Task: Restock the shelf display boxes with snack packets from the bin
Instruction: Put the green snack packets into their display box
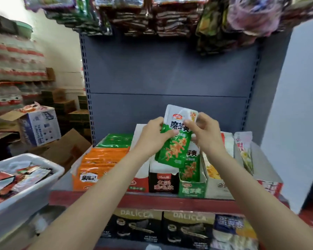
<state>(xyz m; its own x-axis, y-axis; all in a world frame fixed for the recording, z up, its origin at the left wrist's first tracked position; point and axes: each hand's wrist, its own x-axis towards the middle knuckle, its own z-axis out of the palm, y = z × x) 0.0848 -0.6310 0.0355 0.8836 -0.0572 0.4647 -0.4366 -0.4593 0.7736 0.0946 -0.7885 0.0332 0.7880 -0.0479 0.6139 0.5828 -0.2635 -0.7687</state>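
Observation:
A green and white snack packet (175, 141) is held upright above the shelf, in front of the grey back panel. My left hand (152, 136) grips its left edge and my right hand (204, 134) pinches its upper right side. Directly below stands a green display box (192, 190) with one matching packet upright in it. A white bin (25, 192) at lower left holds several red and silver packets.
Along the shelf stand an orange box (98, 166), a red-and-white box (139, 184), a black box (163, 183) and pale boxes (219, 186) at the right. Dark boxes (188, 230) fill the shelf below. Hanging packets (170, 18) crowd overhead. Cardboard cartons (38, 127) are stacked on the left.

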